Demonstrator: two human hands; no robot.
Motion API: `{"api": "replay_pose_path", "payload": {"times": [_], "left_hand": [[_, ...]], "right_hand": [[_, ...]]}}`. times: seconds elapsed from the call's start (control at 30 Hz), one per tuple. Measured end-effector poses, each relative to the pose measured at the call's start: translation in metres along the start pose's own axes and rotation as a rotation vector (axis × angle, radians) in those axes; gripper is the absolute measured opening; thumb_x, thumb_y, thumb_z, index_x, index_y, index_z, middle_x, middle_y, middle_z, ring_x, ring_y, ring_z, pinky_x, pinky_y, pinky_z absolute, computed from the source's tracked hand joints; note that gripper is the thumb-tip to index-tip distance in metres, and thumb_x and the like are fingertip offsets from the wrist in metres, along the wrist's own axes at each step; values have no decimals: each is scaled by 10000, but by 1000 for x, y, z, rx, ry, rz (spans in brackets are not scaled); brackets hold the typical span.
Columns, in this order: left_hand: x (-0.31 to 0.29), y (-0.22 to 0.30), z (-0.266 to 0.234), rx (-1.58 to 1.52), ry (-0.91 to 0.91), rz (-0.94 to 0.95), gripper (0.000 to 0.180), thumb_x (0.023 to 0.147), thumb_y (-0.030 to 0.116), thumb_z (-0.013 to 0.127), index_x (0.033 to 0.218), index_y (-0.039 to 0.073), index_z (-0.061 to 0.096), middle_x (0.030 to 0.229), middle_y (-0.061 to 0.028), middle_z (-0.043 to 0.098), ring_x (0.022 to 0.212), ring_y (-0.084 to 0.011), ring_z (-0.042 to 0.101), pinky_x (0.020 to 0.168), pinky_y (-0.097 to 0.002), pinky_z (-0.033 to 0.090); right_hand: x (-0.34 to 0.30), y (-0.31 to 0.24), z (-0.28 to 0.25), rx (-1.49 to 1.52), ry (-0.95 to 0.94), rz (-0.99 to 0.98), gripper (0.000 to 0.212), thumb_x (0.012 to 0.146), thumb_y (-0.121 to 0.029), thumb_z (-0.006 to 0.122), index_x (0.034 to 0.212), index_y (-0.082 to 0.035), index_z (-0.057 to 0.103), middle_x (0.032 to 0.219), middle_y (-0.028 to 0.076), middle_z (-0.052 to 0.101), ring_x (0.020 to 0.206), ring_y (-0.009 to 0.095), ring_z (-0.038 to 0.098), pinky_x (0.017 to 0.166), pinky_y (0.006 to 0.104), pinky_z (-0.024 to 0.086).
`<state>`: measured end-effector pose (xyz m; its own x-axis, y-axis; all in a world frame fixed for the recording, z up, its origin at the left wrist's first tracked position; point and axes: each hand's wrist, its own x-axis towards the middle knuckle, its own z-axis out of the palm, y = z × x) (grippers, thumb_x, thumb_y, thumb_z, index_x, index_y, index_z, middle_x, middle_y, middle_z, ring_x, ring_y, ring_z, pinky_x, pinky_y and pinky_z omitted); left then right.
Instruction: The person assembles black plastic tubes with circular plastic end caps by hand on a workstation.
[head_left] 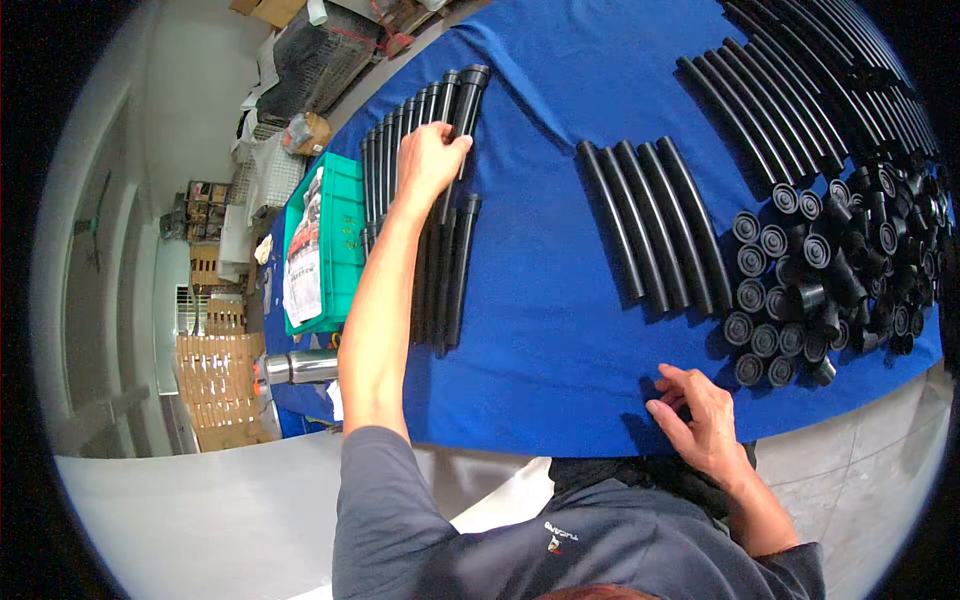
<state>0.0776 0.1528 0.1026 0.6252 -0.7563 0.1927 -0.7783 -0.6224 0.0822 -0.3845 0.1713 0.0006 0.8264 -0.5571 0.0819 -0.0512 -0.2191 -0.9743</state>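
On the left part of the blue cloth my left hand (430, 165) reaches far forward, its fingers closed round a black tube (470, 100) with a wider cap at its far end. That tube lies at the right side of a row of capped black tubes (400, 125). A second group of capped tubes (462, 275) lies nearer to me, partly hidden by my left forearm. My right hand (700, 415) hovers at the table's near edge, fingers loosely bent and apart, with nothing seen in it. Several uncapped black tubes (655, 225) lie side by side beyond it.
A heap of black ribbed caps (800, 270) spreads over the right side, some standing in rows. Behind it are more long tubes (770, 110). A green crate (345, 240) and a steel flask (310, 367) stand at the left. Stacked cartons (215, 385) are beyond the table.
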Motion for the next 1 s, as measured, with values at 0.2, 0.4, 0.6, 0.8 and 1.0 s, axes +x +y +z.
{"api": "replay_pose_path", "payload": {"times": [0.2, 0.4, 0.6, 0.8, 1.0], "left_hand": [[56, 10, 41, 153, -259, -194, 453, 781, 385, 785, 1056, 25, 761, 1029, -200, 748, 1027, -344, 711, 933, -434, 532], [81, 11, 74, 157, -181, -237, 435, 786, 375, 787, 1075, 51, 762, 1093, -215, 733, 1076, -350, 699, 956, -439, 532], [85, -7, 92, 272, -133, -237, 448, 784, 365, 796, 1099, 54, 731, 1117, -209, 723, 1087, -377, 683, 952, -459, 534], [79, -5, 83, 231, -84, -223, 424, 796, 393, 793, 1065, 77, 705, 1098, -203, 725, 1076, -374, 685, 931, -472, 537], [84, -3, 89, 182, -106, -177, 458, 800, 402, 781, 1090, 58, 701, 1112, -225, 715, 1091, -388, 676, 931, -481, 529]], "right_hand": [[2, -1, -1, -2, 26, -37, 392, 849, -53, 765, 1189, 50, 599, 880, 161, 658, 704, 243, 686, 625, 339, 558], [4, -4, -6, -8, -6, -5, 358, 832, -50, 772, 1142, 49, 623, 876, 170, 668, 723, 281, 688, 639, 366, 560], [4, -4, -5, -11, -17, -14, 341, 832, -46, 767, 1131, 52, 633, 902, 189, 684, 749, 316, 686, 654, 390, 559], [5, -4, -7, -9, -19, -12, 336, 831, -38, 766, 1126, 51, 633, 899, 187, 685, 739, 311, 686, 645, 381, 559], [2, -4, -10, -74, -10, -37, 311, 846, -60, 758, 1112, 40, 633, 890, 177, 681, 737, 320, 679, 645, 393, 553]]}}
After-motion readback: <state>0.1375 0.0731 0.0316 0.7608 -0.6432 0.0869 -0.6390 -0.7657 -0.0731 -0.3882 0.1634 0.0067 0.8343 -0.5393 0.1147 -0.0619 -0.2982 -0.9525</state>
